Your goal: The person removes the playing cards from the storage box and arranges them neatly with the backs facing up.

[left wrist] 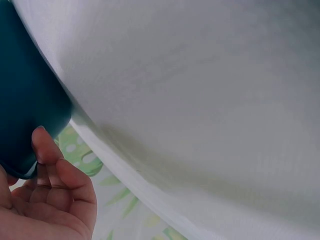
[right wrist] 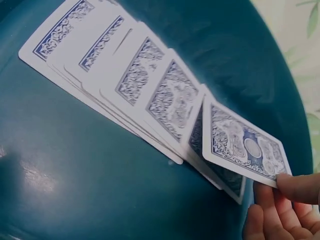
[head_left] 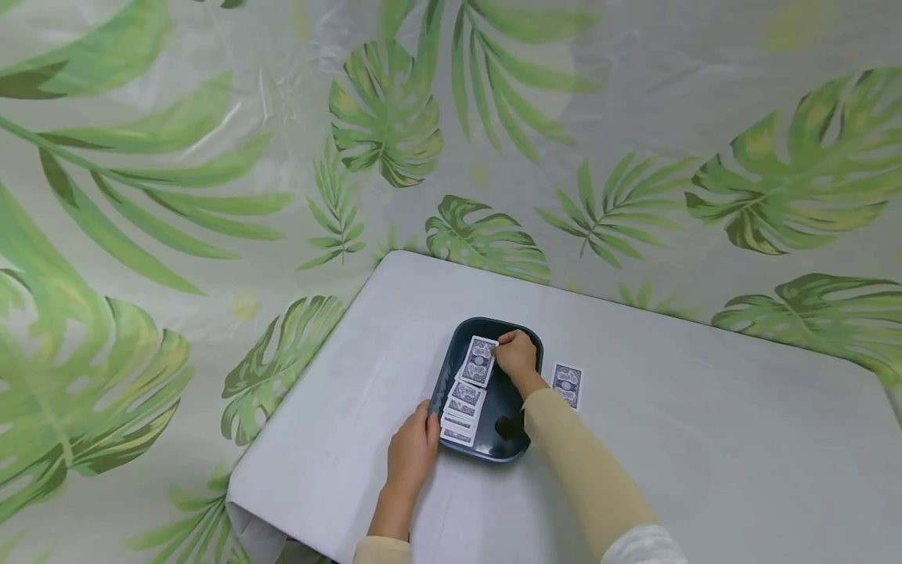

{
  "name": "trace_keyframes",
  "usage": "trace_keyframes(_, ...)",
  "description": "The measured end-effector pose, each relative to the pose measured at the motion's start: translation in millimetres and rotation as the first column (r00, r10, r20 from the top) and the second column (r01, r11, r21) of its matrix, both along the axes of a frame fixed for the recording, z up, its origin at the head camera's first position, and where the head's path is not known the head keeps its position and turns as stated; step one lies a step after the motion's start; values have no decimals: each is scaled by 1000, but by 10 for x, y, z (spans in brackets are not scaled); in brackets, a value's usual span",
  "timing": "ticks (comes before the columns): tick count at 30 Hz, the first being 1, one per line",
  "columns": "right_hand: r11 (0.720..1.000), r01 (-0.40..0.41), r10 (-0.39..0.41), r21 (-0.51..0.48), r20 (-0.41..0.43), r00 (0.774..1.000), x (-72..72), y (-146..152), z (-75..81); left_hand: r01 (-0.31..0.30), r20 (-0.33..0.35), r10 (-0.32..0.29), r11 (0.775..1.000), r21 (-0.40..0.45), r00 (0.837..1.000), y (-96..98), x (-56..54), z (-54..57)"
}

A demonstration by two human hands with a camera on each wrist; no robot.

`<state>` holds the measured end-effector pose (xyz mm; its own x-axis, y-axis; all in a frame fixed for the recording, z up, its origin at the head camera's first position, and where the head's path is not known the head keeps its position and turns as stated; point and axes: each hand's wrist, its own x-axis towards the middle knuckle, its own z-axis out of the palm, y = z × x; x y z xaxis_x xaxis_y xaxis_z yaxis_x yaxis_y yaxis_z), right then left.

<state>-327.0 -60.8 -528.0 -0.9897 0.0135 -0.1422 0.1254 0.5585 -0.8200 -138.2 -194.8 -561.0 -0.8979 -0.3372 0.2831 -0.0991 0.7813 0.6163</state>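
A dark teal tray (head_left: 502,395) lies on the white-covered table. My left hand (head_left: 412,448) grips its near left rim; in the left wrist view the fingers (left wrist: 47,147) curl round the tray's edge. Inside the tray, a row of overlapping playing cards (head_left: 461,423) lies face down, with blue patterned backs. Over the far end of that row, my right hand (right wrist: 280,212) pinches one playing card (right wrist: 247,142) by its corner between thumb and fingers. This card is tilted, its near edge raised above the cards beneath.
One more face-down card (head_left: 568,382) lies on the table (head_left: 676,423) just right of the tray, partly hidden by the right forearm. Behind the table hangs a leaf-patterned sheet (head_left: 620,94). The table's left edge runs close to the left forearm.
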Motion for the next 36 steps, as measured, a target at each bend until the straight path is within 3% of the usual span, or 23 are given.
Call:
trace_keyframes(12, 974, -22, 27, -225, 20, 999, -5, 211, 227, -3, 9, 3, 1000, 21, 1000, 25, 6, 23)
trace_keyframes(19, 962, -4, 9, -274, 19, 1000, -29, 434, 304, 11, 14, -12, 1000, 16, 1000, 43, 6, 25)
trace_keyframes(25, 944, 48, -35, -325, 47, 998, -19, 623, 382, 1, 24, -1, 1000, 21, 1000, 35, 26, 34)
trace_keyframes(36, 923, 173, -132, -343, 138, 982, 1, 1198, 388, 0, 60, -3, 999, 41, 998, 78, 27, 64)
